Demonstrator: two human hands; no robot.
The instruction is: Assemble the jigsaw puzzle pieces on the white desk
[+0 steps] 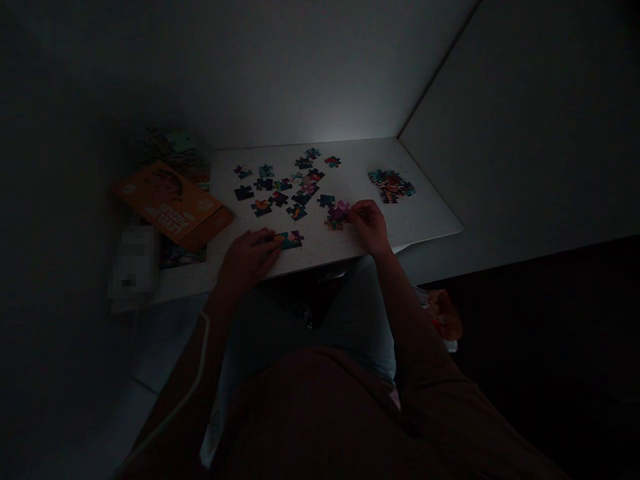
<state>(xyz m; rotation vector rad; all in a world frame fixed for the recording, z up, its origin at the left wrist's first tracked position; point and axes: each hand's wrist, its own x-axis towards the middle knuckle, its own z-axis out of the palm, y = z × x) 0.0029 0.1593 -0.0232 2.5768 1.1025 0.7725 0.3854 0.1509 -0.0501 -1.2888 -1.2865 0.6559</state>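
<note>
The scene is very dark. My left hand [249, 257] rests on the white board [430, 217] near its front edge, fingers curled against a small joined group of puzzle pieces [290, 239]. My right hand [369, 223] pinches a purple puzzle piece [341, 211] beside another small cluster of pieces [334, 222]. Several loose puzzle pieces [285, 183] lie scattered across the board's middle, beyond both hands.
An orange puzzle box [173, 203] lies at the board's left edge, over a picture sheet [177, 150]. A pile of pieces [391, 185] sits at the far right. A blurred white object [133, 261] lies at the left. White walls close in behind and right.
</note>
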